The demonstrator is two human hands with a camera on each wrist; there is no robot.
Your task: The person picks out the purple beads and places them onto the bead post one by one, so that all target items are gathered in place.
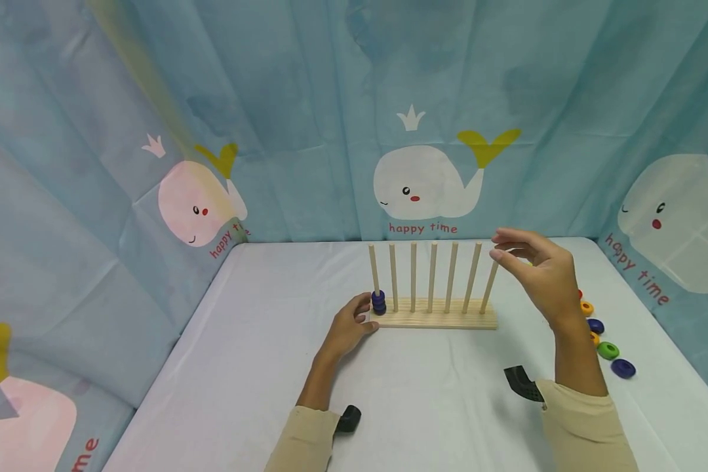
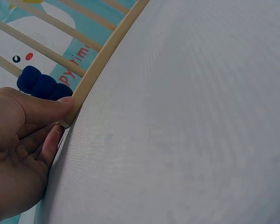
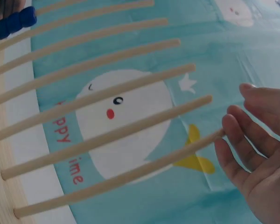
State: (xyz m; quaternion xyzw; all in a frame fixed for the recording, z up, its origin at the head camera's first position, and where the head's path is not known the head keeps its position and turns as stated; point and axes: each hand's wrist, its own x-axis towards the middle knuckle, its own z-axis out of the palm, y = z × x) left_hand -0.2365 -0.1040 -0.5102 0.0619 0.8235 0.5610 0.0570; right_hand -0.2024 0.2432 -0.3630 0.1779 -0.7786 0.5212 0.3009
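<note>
A wooden peg rack point(image 1: 433, 320) with several upright pegs stands on the white table. Several dark blue rings point(image 1: 379, 303) are stacked on its leftmost peg. At that end, my left hand point(image 1: 349, 326) pinches the base between thumb and fingers; the left wrist view shows the thumb point(image 2: 60, 108) beside the blue rings point(image 2: 43, 85). My right hand point(image 1: 539, 275) is raised by the top of the rightmost peg point(image 3: 130, 177). Its fingers are loosely bent with thumb and fingertips apart, and nothing is seen between them. The other pegs are bare.
Loose rings lie right of my right forearm, among them a green ring point(image 1: 608, 350), a purple-blue ring point(image 1: 623, 368) and an orange ring point(image 1: 587, 308); the forearm partly covers some. A blue whale-print curtain point(image 1: 307, 131) encloses the table's back and sides.
</note>
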